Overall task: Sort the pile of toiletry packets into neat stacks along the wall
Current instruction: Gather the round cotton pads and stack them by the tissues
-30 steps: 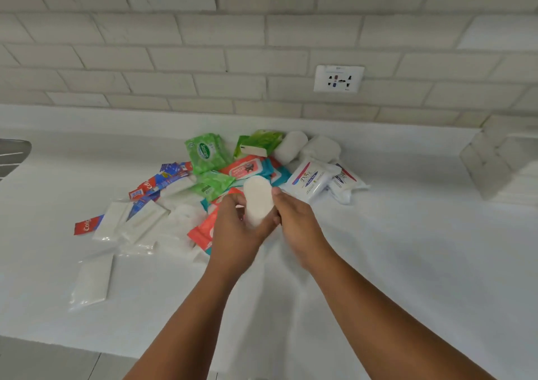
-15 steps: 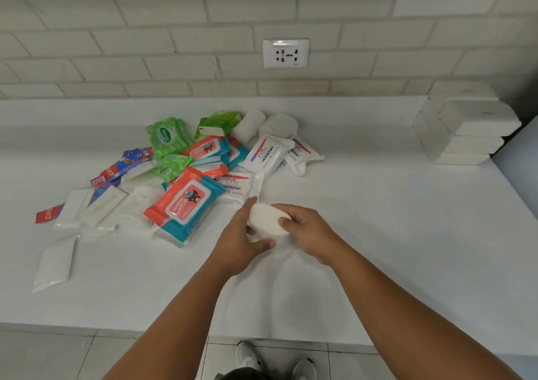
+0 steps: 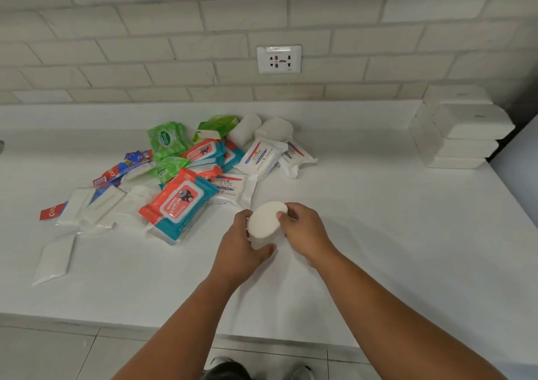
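Observation:
Both hands hold a white oval packet [image 3: 264, 219] just above the counter, in front of the pile. My left hand [image 3: 241, 245] cups it from below and the left. My right hand [image 3: 302, 231] pinches its right edge with thumb and fingers. The pile [image 3: 203, 161] lies behind and to the left: orange-and-teal wipes packs [image 3: 179, 202], green wipes packs [image 3: 166, 139], white Dove packets [image 3: 259, 155], red-and-blue toothpaste tubes [image 3: 122, 168], flat white sachets [image 3: 96, 205] and two white rolls [image 3: 247, 128] near the wall.
A stack of white packets [image 3: 463, 129] stands against the wall at the far right. A wall socket [image 3: 279, 59] sits above the pile. One white sachet [image 3: 55, 259] lies alone at the front left. The counter's front edge [image 3: 145, 321] runs below my forearms.
Both hands have drawn the white oval packet back from the pile toward me and lowered it; it now lies flatter. The camera has tipped down, showing the counter edge and floor.

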`<state>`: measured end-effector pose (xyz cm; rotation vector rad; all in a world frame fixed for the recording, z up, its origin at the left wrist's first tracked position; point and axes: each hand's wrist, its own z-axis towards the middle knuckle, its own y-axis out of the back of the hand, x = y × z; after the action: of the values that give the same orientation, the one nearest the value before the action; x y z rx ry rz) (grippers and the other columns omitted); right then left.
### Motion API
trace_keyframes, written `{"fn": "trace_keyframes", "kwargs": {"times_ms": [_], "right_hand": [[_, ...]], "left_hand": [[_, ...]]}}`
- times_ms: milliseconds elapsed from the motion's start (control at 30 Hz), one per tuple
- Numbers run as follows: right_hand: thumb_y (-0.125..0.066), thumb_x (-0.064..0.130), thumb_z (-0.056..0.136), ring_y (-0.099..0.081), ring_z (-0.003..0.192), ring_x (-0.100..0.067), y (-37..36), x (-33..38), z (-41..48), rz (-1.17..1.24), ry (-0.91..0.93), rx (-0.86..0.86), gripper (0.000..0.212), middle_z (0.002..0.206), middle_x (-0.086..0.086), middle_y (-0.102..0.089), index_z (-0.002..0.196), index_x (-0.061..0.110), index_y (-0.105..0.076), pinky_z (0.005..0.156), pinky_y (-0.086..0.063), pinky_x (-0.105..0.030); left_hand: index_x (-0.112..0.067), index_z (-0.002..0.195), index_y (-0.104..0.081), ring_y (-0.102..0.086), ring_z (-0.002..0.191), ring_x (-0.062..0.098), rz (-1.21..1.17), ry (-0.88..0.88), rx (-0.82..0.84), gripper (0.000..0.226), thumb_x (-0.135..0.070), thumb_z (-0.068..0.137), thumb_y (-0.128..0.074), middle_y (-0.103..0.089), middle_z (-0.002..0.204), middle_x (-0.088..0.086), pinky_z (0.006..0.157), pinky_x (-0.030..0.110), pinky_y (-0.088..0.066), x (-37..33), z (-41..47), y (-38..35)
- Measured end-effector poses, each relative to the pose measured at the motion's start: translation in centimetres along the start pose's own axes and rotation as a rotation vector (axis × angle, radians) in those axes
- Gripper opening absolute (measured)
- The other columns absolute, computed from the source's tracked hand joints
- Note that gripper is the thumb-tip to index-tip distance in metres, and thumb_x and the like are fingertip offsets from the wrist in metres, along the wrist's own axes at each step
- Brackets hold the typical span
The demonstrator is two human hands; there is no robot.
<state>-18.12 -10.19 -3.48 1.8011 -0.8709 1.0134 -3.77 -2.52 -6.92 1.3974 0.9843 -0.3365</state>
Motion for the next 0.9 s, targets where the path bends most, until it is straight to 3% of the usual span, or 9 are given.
{"fn": "trace_keyframes", "kwargs": {"times_ms": [100, 233, 367, 467, 567, 667, 767, 900], "right_hand": [[-0.053, 0.022, 0.098, -0.060, 0.116, -0.020, -0.6, 0.7, 0.2, 0.077, -0.010, 0.004, 0.030, 0.123, 0.003, -0.066, 0.126, 0.021, -0.064, 0.099, -0.051, -0.038], [-0.051, 0.021, 0.100, -0.053, 0.127, -0.023, -1.5, 1.5, 0.3, 0.067, -0.035, 0.012, 0.035, 0.137, 0.001, -0.059, 0.135, 0.022, -0.057, 0.107, -0.047, -0.041], [-0.053, 0.037, 0.099, -0.046, 0.136, -0.023, -2.5, 3.4, 0.5, -0.109, -0.033, -0.027, 0.048, 0.150, 0.001, -0.047, 0.145, 0.024, -0.046, 0.107, -0.039, -0.034], [-0.058, 0.043, 0.095, -0.046, 0.137, -0.022, -4.0, 6.0, 0.4, -0.352, 0.116, -0.109, 0.055, 0.150, 0.000, -0.047, 0.145, 0.023, -0.045, 0.110, -0.037, -0.037], [-0.061, 0.041, 0.093, -0.043, 0.137, -0.020, -7.1, 8.8, 0.3, -0.532, 0.299, -0.162, 0.050, 0.148, -0.001, -0.049, 0.139, 0.022, -0.051, 0.112, -0.041, -0.045], [-0.062, 0.035, 0.094, -0.044, 0.135, -0.017, -11.4, 10.9, 0.4, -0.515, 0.407, -0.097, 0.044, 0.146, 0.001, -0.050, 0.136, 0.022, -0.055, 0.109, -0.044, -0.035], [-0.061, 0.027, 0.095, -0.048, 0.132, -0.018, -16.3, 12.5, 0.7, -0.548, 0.484, 0.027, 0.041, 0.142, 0.000, -0.054, 0.135, 0.018, -0.057, 0.111, -0.041, -0.033], [-0.062, 0.030, 0.094, -0.042, 0.136, -0.018, -22.7, 13.7, 2.2, -0.680, 0.524, 0.118, 0.047, 0.148, 0.002, -0.048, 0.139, 0.021, -0.053, 0.115, -0.035, -0.033]], "left_hand": [[-0.042, 0.131, -0.035, -0.058, 0.106, 0.010, -0.001, 0.000, 0.014, 0.084, -0.048, 0.066, -0.088, -0.048, 0.121, -0.020, 0.075, 0.013, -0.051, 0.2, -0.4, 0.0], [-0.047, 0.124, -0.036, -0.060, 0.094, 0.002, -0.024, 0.017, 0.056, 0.073, -0.044, 0.071, -0.086, -0.050, 0.118, -0.022, 0.066, 0.008, -0.047, 0.8, -0.5, 0.5], [-0.042, 0.130, -0.041, -0.061, 0.096, 0.004, -0.034, 0.013, 0.093, 0.066, -0.031, 0.080, -0.082, -0.054, 0.121, -0.019, 0.076, 0.014, -0.052, 1.9, 0.0, 2.5], [-0.038, 0.128, -0.046, -0.062, 0.099, 0.006, -0.059, -0.001, 0.003, 0.055, -0.022, 0.085, -0.077, -0.057, 0.120, -0.018, 0.085, 0.020, -0.056, 2.9, 0.5, 5.5], [-0.037, 0.121, -0.052, -0.062, 0.099, 0.002, -0.098, -0.041, -0.138, 0.040, -0.018, 0.090, -0.071, -0.060, 0.112, -0.022, 0.082, 0.015, -0.052, 4.7, 1.3, 9.7], [-0.036, 0.114, -0.059, -0.062, 0.096, -0.004, -0.151, -0.052, -0.277, 0.032, -0.014, 0.091, -0.065, -0.062, 0.106, -0.025, 0.076, 0.013, -0.051, 7.4, 2.4, 14.1], [-0.038, 0.107, -0.059, -0.063, 0.094, 0.004, -0.135, 0.005, -0.366, 0.030, -0.015, 0.091, -0.066, -0.065, 0.105, -0.017, 0.075, 0.018, -0.053, 11.0, 3.8, 18.2], [-0.035, 0.112, -0.062, -0.060, 0.104, 0.015, -0.075, 0.046, -0.432, 0.035, -0.010, 0.088, -0.068, -0.064, 0.118, -0.008, 0.092, 0.036, -0.054, 16.8, 5.4, 22.4]]}}
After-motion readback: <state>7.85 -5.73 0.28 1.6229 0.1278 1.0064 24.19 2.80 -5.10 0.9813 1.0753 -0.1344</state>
